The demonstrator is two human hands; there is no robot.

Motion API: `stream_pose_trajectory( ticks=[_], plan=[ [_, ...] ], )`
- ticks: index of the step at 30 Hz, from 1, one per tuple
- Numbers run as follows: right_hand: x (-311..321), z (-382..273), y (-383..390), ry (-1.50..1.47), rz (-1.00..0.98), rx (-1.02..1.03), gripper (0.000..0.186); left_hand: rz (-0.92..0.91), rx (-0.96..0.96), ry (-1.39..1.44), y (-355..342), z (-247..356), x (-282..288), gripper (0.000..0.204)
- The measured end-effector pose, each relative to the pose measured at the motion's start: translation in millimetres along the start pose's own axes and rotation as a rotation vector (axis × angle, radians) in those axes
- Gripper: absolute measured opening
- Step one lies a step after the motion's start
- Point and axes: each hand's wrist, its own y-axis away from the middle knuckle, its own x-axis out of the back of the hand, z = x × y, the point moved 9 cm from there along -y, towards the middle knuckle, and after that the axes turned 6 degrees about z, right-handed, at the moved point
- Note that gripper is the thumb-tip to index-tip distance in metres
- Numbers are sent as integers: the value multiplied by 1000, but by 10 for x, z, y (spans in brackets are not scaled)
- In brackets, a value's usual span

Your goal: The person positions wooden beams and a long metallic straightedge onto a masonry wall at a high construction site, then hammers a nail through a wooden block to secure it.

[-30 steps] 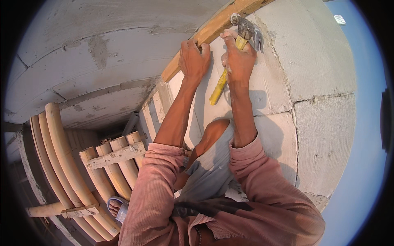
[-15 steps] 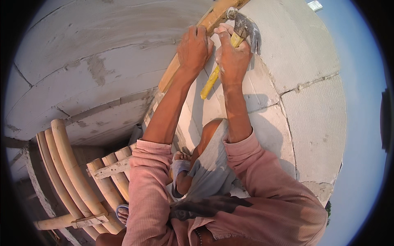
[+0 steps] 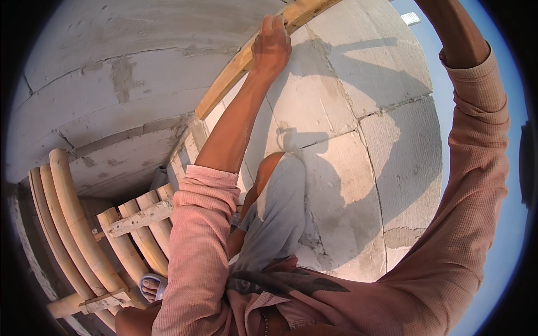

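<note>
My left hand [image 3: 272, 46] grips a long wooden batten [image 3: 235, 70] that runs diagonally up a grey block wall [image 3: 358, 168]; its fingers curl over the batten's upper edge. My right arm, in a pink sleeve [image 3: 476, 145], is raised high at the right, and the forearm leaves the picture at the top edge. My right hand is out of sight, and no tool shows. My bent knee, in grey cloth [image 3: 277, 207], rests close against the wall below the batten.
Bamboo scaffold poles [image 3: 73, 224] with a nailed wooden cross piece [image 3: 140, 217] lie at the lower left. My foot in a blue sandal [image 3: 151, 287] stands on them. A second block wall [image 3: 112, 84] meets the first at the corner. Open sky is at the right.
My right hand, which held a yellow-handled hammer at the batten beside my left hand, has swung up and out of the picture. My left hand stays on the batten.
</note>
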Motion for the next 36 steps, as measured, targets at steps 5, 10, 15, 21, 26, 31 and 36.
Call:
stream_pose_trajectory(
  ticks=[5, 10, 15, 21, 26, 31, 36],
  plan=[
    [-312, 163, -107, 8, -149, -49, 26, 123, 104, 388, 63, -134, 9, 28],
    [-719, 532, -298, -114, -131, -46, 32, 63, 219, 541, 105, -113, -120, 30],
    [-787, 218, -465, 38, -34, 72, 33, -17, 348, 688, 124, -388, -162, 36],
    [-1289, 266, -694, 59, 0, 161, 28, -75, 345, 832, 79, -330, -300, 50],
    [-1426, 232, -662, -166, -96, 183, 32, 30, 387, 809, 127, -275, -141, 51],
    [-1387, 82, -662, 11, -25, 223, 38, 83, 369, 652, 122, -308, -162, 47],
    [-1461, 257, -791, -90, 14, 294, 41, 172, 293, 318, 109, -306, -116, 45]
  ],
)
